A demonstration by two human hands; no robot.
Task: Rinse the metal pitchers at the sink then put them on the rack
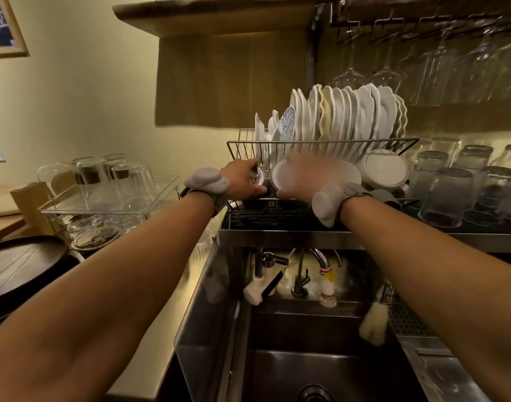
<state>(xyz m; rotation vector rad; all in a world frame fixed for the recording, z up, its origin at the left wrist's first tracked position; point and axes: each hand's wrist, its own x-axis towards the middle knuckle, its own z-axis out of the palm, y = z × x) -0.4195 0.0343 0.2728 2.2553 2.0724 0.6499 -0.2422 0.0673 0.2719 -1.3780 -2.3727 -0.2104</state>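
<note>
Both arms reach forward over the sink to the wire dish rack. My left hand grips a small shiny metal pitcher at the rack's lower left, mostly hidden by the fingers. My right hand is blurred by motion and lies over a white bowl on the rack's lower tier, right beside the pitcher. Whether it holds the bowl is unclear. Each wrist wears a grey band.
White plates stand upright in the rack. Upturned glasses crowd the right; a clear tray of glasses sits left. Taps and a brush are below, wine glasses hang overhead, and a dark round tray lies far left.
</note>
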